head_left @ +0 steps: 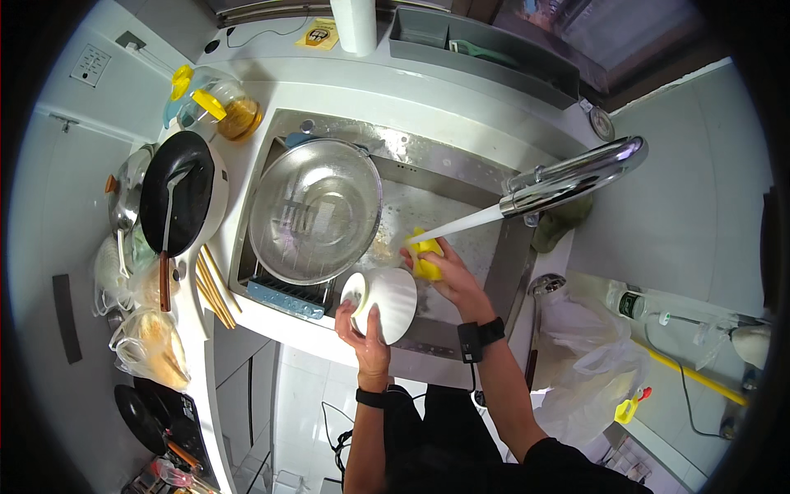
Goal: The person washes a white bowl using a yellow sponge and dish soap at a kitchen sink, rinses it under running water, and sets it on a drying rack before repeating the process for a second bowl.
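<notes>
My left hand (364, 336) grips a white bowl (392, 302) by its foot, tilted on its side above the front edge of the sink (444, 216). In my right hand (453, 272) is a yellow sponge (427, 259), held under the stream from the chrome faucet (568, 176). Water runs onto the sponge and splashes near my fingers. The sponge and the bowl are a short way apart. Left of both hands, a round metal mesh strainer basket (316, 210) rests over a rack with blue ends (287, 299) in the sink.
On the left counter stand a black frying pan (176, 191) with a spatula (168, 222), wooden chopsticks (216, 290) and a yellow-lidded jar of amber liquid (237, 114). A grey bin (481, 55) lines the back ledge. Plastic bags (586, 358) hang at right.
</notes>
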Motion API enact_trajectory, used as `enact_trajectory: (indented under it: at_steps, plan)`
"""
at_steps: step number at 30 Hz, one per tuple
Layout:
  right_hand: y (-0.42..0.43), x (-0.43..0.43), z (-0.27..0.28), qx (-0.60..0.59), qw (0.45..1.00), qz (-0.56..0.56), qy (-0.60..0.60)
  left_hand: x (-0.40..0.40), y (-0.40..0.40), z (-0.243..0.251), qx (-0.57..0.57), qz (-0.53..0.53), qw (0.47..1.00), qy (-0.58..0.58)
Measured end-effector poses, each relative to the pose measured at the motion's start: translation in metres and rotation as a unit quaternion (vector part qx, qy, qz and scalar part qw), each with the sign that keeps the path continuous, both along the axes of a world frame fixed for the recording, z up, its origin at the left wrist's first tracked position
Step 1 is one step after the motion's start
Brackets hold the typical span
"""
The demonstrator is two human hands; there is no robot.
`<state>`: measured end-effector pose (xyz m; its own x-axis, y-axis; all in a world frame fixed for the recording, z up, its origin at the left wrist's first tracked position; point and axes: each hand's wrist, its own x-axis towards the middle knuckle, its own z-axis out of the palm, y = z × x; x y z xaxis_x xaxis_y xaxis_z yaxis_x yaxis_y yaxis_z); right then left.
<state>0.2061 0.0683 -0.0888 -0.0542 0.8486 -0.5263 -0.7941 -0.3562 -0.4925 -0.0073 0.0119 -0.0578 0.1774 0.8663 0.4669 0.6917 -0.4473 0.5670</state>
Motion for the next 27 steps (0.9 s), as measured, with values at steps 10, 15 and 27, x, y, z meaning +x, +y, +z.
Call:
enact_trajectory:
  at_steps: [10,15,27]
  plan:
    - [0.025,-0.015,-0.018,-0.051,0.996,-0.068,0.035,-0.011,-0.006,0.097,-0.315,0.284,0.643,-0.638]
    - [0.028,-0.008,-0.028,-0.059,0.998,-0.027,-0.015,-0.028,-0.012,0.125,-0.389,0.249,0.597,-0.656]
    - [0.024,-0.015,-0.057,-0.103,0.993,-0.042,0.033,-0.047,-0.016,0.126,-0.417,0.189,0.646,-0.611]
